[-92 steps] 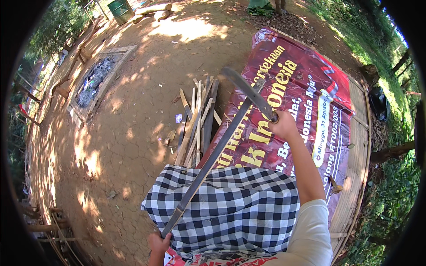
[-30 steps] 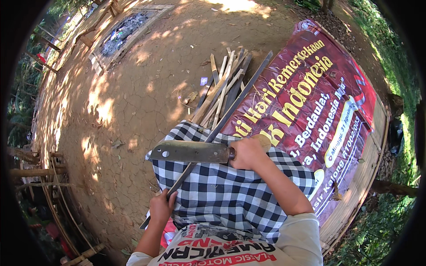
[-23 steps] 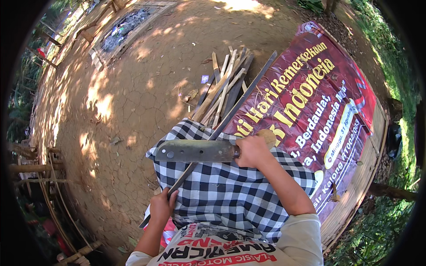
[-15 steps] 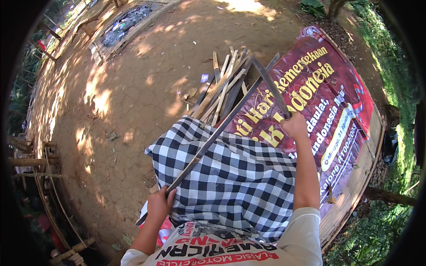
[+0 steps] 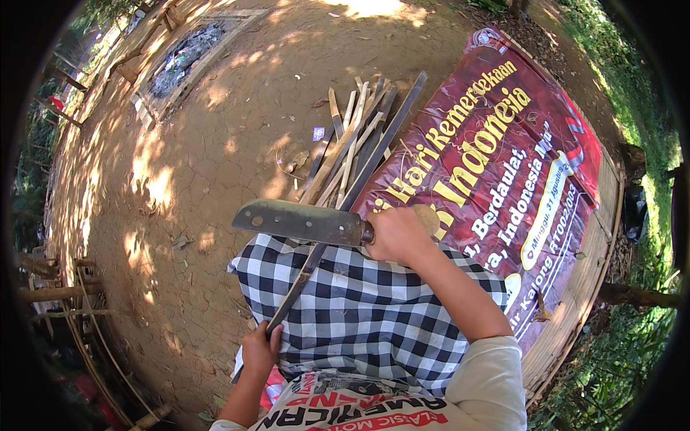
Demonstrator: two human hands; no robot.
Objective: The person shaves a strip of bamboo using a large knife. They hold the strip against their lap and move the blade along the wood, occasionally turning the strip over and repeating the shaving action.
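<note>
My right hand (image 5: 395,233) is closed round the handle of a machete (image 5: 305,223). Its broad, dark blade has small holes near the end and points left, crossing over a long dark bamboo strip (image 5: 295,291); whether the two touch, I cannot tell. Lower down, my left hand (image 5: 259,346) grips that strip near its near end. From there the strip slants away to the upper right, over a black-and-white checked cloth (image 5: 374,309) on my lap. Beyond the blade lies a loose pile of split bamboo strips (image 5: 352,140) on the ground.
A dark red printed banner (image 5: 496,144) covers a bamboo platform (image 5: 557,327) on the right. A round tan disc (image 5: 427,219) shows behind my right hand. Far left is a framed ash pit (image 5: 188,54); a bamboo structure (image 5: 61,294) stands at the left edge.
My right hand has come down and left, and the machete has swung from pointing up and away to lying across the strip. My left hand keeps its hold.
</note>
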